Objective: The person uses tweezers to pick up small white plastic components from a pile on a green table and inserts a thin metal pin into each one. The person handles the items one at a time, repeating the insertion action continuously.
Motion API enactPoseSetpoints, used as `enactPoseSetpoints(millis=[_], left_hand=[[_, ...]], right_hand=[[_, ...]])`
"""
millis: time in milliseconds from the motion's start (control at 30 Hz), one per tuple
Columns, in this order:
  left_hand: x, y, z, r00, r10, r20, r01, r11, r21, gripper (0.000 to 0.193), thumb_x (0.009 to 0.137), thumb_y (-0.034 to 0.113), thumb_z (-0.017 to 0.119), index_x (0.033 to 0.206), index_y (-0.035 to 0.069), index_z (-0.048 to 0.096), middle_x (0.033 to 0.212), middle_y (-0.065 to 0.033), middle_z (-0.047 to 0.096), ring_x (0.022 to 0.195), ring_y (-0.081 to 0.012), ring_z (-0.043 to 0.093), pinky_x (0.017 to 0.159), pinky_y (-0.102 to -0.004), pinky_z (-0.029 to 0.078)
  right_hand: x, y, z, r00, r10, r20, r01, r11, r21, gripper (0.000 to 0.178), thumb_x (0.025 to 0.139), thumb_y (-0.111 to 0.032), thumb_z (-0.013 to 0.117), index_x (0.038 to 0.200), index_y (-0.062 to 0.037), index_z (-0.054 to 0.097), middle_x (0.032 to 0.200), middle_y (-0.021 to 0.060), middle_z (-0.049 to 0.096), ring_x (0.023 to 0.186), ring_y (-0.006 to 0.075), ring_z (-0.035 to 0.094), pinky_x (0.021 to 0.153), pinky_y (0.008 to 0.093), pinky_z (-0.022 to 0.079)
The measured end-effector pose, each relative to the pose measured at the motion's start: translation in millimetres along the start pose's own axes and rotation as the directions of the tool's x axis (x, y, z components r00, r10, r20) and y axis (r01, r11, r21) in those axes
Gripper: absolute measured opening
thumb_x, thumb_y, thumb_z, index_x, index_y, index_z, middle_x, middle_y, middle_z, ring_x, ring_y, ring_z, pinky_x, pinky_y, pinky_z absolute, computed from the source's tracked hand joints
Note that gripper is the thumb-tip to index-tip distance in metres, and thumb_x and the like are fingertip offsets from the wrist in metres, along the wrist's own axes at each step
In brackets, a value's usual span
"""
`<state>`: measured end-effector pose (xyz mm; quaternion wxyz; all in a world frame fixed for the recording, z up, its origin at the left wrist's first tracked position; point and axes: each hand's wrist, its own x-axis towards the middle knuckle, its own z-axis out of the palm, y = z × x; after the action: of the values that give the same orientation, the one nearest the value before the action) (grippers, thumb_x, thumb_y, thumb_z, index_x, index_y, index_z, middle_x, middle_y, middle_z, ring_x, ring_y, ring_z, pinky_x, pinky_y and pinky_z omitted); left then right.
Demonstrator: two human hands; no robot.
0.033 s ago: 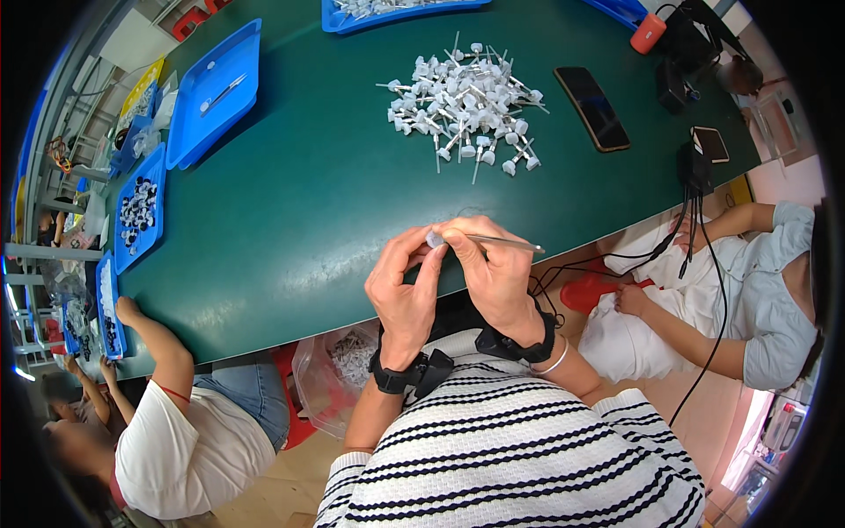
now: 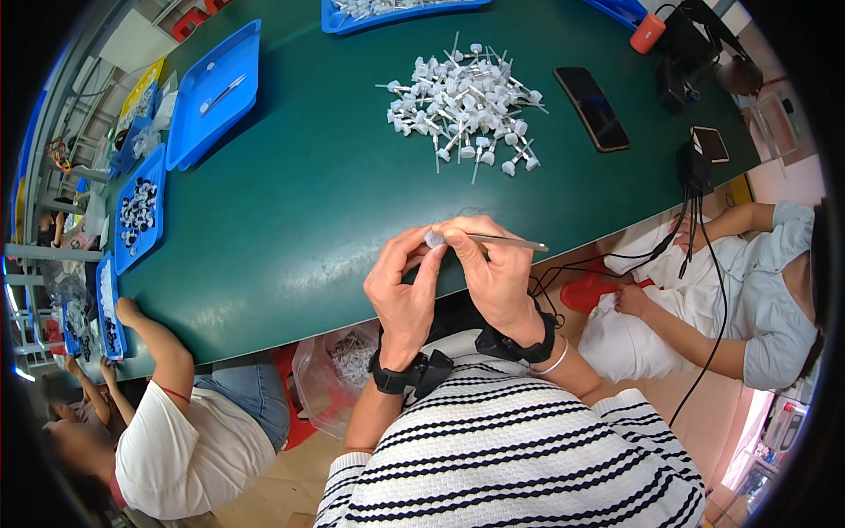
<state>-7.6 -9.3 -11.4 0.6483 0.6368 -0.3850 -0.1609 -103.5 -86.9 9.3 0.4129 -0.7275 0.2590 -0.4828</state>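
Note:
Near the table's front edge, my left hand [image 2: 403, 286] is closed, pinching a small whitish plastic piece [image 2: 433, 238] between thumb and fingertips. My right hand [image 2: 495, 277] touches it from the other side. A slim metal tool [image 2: 510, 240], its exact kind unclear, is gripped between my right thumb and fingers, and its far end sticks out to the right. The tip at the plastic piece is hidden by my fingers. Beyond my hands lies a loose pile of white plastic parts with thin metal stems [image 2: 466, 101].
Left, a blue tray [image 2: 189, 132] holds a few small items; a smaller one [image 2: 150, 233] holds black-and-white parts. A phone [image 2: 591, 107] lies right of the pile. Black cables [image 2: 695, 198] hang over the right edge. People sit left and right. A clear bin [image 2: 317, 387] stands below.
The outer end of the metal tool has shifted very slightly to the right. Both hands stay almost in place around the plastic piece.

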Motion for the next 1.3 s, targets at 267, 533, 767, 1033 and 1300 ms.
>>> enactPoseSetpoints(millis=[267, 533, 767, 1033, 1300], left_hand=[[-5, -1, 0, 0.978, -0.201, 0.047, 0.206, 0.963, -0.172, 0.025, 0.089, -0.004, 0.069, 0.113, -0.004, 0.064, 0.108, -0.0109, 0.068, 0.094, -0.0126, 0.065, 0.084, -0.0246, 0.055], [-6, -3, 3, 0.985, -0.170, -0.004, 0.165, 0.961, -0.224, 0.022, 0.087, -0.004, 0.071, 0.108, -0.005, 0.064, 0.102, -0.0123, 0.070, 0.091, -0.0139, 0.068, 0.081, -0.0252, 0.057], [-6, -7, 1, 0.998, -0.061, 0.006, 0.062, 0.995, -0.073, 0.023, 0.086, -0.002, 0.073, 0.107, -0.005, 0.064, 0.102, -0.0122, 0.071, 0.090, -0.0142, 0.069, 0.079, -0.0262, 0.058], [0, -4, -3, 0.985, -0.167, 0.038, 0.171, 0.970, -0.173, 0.027, 0.086, -0.003, 0.072, 0.112, -0.005, 0.065, 0.101, -0.0103, 0.070, 0.090, -0.0122, 0.068, 0.079, -0.0245, 0.057], [3, -2, -11, 0.954, -0.275, 0.122, 0.301, 0.897, -0.325, 0.030, 0.090, 0.000, 0.069, 0.119, -0.005, 0.063, 0.104, -0.0113, 0.070, 0.092, -0.0130, 0.066, 0.083, -0.0250, 0.055]], right_hand=[[-3, 1, 3, 0.998, -0.020, -0.060, 0.022, 0.999, 0.042, 0.010, 0.092, -0.006, 0.067, 0.089, 0.0034, 0.069, 0.088, 0.0095, 0.072, 0.069, 0.0219, 0.068, 0.059, 0.0295, 0.053], [1, 0, -1, 0.998, -0.056, -0.021, 0.055, 0.998, -0.019, 0.012, 0.092, -0.008, 0.066, 0.088, 0.0029, 0.069, 0.085, 0.0097, 0.071, 0.067, 0.0237, 0.067, 0.057, 0.0303, 0.052], [8, 2, -4, 0.998, 0.002, 0.065, -0.003, 1.000, 0.000, 0.013, 0.091, -0.008, 0.067, 0.084, 0.0028, 0.066, 0.080, 0.0086, 0.068, 0.062, 0.0231, 0.064, 0.055, 0.0315, 0.049], [13, -8, -7, 0.998, -0.044, 0.044, 0.047, 0.997, -0.064, 0.010, 0.090, -0.008, 0.068, 0.086, 0.0016, 0.067, 0.080, 0.0073, 0.068, 0.061, 0.0225, 0.063, 0.054, 0.0309, 0.049], [16, -5, -13, 0.996, 0.061, -0.064, -0.052, 0.989, 0.135, 0.014, 0.093, -0.011, 0.068, 0.089, 0.0018, 0.070, 0.082, 0.0057, 0.070, 0.059, 0.0117, 0.059, 0.053, 0.0257, 0.046]])
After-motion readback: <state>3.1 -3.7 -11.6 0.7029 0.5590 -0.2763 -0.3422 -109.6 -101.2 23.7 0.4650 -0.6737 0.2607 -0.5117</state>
